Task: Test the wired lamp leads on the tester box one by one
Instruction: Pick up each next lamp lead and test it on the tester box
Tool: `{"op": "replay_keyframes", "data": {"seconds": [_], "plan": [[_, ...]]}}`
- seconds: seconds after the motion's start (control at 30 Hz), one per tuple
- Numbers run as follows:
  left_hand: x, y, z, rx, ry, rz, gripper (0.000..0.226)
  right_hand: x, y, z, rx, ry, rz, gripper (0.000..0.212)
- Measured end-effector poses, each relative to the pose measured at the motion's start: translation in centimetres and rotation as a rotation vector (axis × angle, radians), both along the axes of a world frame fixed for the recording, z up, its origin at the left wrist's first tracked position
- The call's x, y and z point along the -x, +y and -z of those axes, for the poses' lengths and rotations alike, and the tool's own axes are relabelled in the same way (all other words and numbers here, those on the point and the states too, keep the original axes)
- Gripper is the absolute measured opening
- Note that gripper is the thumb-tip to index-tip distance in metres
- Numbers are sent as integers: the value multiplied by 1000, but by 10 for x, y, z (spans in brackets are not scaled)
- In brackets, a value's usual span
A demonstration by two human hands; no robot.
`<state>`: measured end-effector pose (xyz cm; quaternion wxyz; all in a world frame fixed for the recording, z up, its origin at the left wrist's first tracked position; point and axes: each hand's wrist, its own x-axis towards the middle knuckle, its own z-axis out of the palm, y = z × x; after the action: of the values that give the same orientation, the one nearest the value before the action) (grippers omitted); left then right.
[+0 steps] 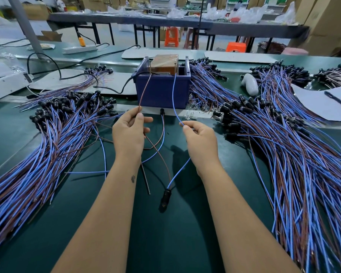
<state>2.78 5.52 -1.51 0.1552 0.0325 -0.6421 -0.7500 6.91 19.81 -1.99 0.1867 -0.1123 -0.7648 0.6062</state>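
The tester box (161, 91) is a blue plastic bin with a brown block (165, 63) on top, standing at the middle of the green bench. My left hand (129, 133) pinches a brown lead (145, 91) whose tip reaches the box's left top contact. My right hand (200, 138) pinches a blue lead (173, 97) whose tip reaches the right top contact. Both leads run down to one black lamp holder (166, 196) lying between my forearms. A second holder (162, 111) with its two leads lies just in front of the box.
Big heaps of blue-and-brown wired lamp leads lie on the left (47, 138) and on the right (283, 134). A white object (250, 83) and paper with a pen (337, 100) sit at the right. A black cable (114, 89) runs from the box to the left.
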Motion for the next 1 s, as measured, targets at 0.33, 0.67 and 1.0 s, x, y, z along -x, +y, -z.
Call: {"op": "replay_keyframes", "data": {"seconds": [0.33, 0.67, 1.0], "plan": [[-3, -1, -2, 5, -6, -9, 20, 1, 0, 1, -13, 0, -4, 19], [-5, 0, -4, -33, -19, -23, 21, 1, 0, 2, -24, 3, -13, 19], [-6, -1, -5, -13, -23, -16, 21, 2, 1, 3, -31, 15, -17, 20]]}}
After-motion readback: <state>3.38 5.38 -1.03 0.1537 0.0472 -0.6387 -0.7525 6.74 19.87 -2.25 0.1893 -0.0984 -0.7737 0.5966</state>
